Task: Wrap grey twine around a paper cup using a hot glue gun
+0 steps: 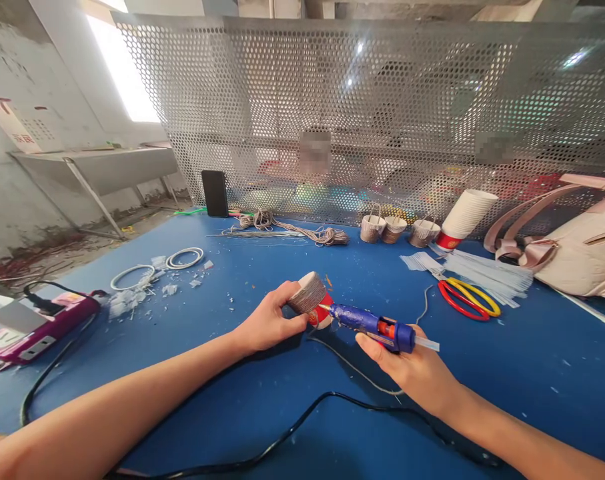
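Note:
In the middle of the head view, my left hand [277, 313] is closed around a paper cup [307, 293], tilted on its side. Grey-brown cord covers part of its wall, and a red printed part shows bare. My right hand [415, 367] grips a blue hot glue gun [359, 320], with a clear glue stick poking out of its rear. The gun's nozzle is at the cup's wall, where the cord meets the red part; whether it touches I cannot tell. From the cup a loose tail of cord [352, 367] trails over the blue table.
Three cord-wrapped cups [373, 229] and a leaning stack of paper cups [469, 213] stand at the back. Scissors [467, 298] lie by glue sticks [487, 272]. A purple power strip [42, 327], a black cable [302, 430], white rings [184, 258], cord bundles [327, 235], a phone [215, 193] and a bag [582, 240] surround them.

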The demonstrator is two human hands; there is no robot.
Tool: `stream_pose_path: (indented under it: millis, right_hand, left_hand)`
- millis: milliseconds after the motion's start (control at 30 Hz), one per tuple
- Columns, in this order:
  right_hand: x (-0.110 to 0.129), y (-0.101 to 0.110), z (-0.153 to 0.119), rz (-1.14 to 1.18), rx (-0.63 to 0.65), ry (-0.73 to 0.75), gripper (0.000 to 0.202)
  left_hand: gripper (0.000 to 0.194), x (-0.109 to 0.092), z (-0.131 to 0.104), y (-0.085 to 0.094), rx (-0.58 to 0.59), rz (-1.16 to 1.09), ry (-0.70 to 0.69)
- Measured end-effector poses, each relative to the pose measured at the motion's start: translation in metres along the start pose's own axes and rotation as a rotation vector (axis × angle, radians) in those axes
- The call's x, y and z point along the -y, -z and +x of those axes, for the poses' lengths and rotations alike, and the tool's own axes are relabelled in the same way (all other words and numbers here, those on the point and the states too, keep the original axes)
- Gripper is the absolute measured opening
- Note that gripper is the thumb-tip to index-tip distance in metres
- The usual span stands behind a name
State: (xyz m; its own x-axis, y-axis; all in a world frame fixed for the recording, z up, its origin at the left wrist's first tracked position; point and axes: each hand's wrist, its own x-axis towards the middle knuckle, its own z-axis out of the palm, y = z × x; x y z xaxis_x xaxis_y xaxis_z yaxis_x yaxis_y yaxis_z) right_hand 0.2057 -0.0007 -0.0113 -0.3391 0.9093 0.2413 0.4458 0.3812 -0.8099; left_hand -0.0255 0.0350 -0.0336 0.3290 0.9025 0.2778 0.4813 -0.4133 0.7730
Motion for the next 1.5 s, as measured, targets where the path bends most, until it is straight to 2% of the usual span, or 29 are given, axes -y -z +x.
stream_pose_path:
  millis: [133, 267, 367, 467, 600, 733, 833, 1000, 1033, 1100, 1167, 1200, 1267, 1333, 1433, 1500]
  right_hand:
    - [0.002, 0.006, 0.001, 0.049, 0.032, -0.085, 0.033]
    - [-0.002, 0.012, 0.000, 0.125, 0.063, -0.206, 0.041]
    - [-0.010, 0.021, 0.006, 0.270, 0.099, -0.204, 0.042]
    - [-0.022, 0.030, 0.021, 0.340, -0.007, -0.181, 0.038]
    - [-0.044, 0.033, 0.052, 0.101, -0.186, -0.239, 0.040]
    - [-0.066, 0.022, 0.081, -0.051, -0.181, -0.256, 0.038]
    - [-0.076, 0.015, 0.090, -0.084, -0.180, -0.266, 0.033]
    - [-0.076, 0.030, 0.072, -0.088, -0.168, -0.273, 0.035]
    - [-0.074, 0.036, 0.064, -0.084, -0.204, -0.267, 0.038]
    - [-0.067, 0.044, 0.048, -0.078, -0.361, -0.202, 0.041]
    - [-0.054, 0.046, 0.032, -0.040, -0.521, -0.079, 0.038]
    - [-0.046, 0.043, 0.026, 0.010, -0.537, -0.032, 0.034]
    - [-0.029, 0.028, 0.016, 0.172, -0.356, -0.065, 0.024]
    - [-0.014, 0.006, 0.011, 0.332, -0.148, -0.116, 0.026]
    - [-0.002, -0.025, 0.008, 0.527, 0.021, -0.216, 0.042]
    - [0.001, -0.037, 0.006, 0.637, 0.047, -0.283, 0.044]
  left_hand:
    - [0.016, -0.001, 0.000, 0.001, -0.005, -0.002, 0.011]
    - [0.016, 0.000, 0.001, 0.000, -0.065, -0.010, 0.046]
    - [0.021, 0.003, 0.003, -0.001, -0.122, -0.072, 0.103]
    - [0.025, 0.004, 0.006, -0.002, -0.144, -0.137, 0.154]
    - [0.024, 0.001, 0.006, -0.002, -0.156, -0.169, 0.170]
    - [0.025, -0.006, 0.004, -0.003, -0.136, -0.179, 0.179]
    - [0.026, -0.009, 0.003, -0.004, -0.116, -0.168, 0.197]
    - [0.025, -0.010, 0.001, -0.005, -0.103, -0.173, 0.212]
    - [0.025, -0.011, 0.001, -0.006, -0.103, -0.176, 0.215]
    - [0.024, -0.012, 0.000, -0.007, -0.109, -0.181, 0.215]
    - [0.024, -0.015, -0.002, -0.010, -0.116, -0.177, 0.209]
    - [0.023, -0.017, -0.003, -0.011, -0.116, -0.170, 0.207]
    - [0.020, -0.022, -0.005, -0.015, -0.118, -0.142, 0.189]
    - [0.016, -0.027, -0.008, -0.017, -0.124, -0.086, 0.145]
    - [0.011, -0.035, -0.013, -0.019, -0.144, 0.027, 0.095]
    - [0.010, -0.040, -0.016, -0.019, -0.152, 0.097, 0.102]
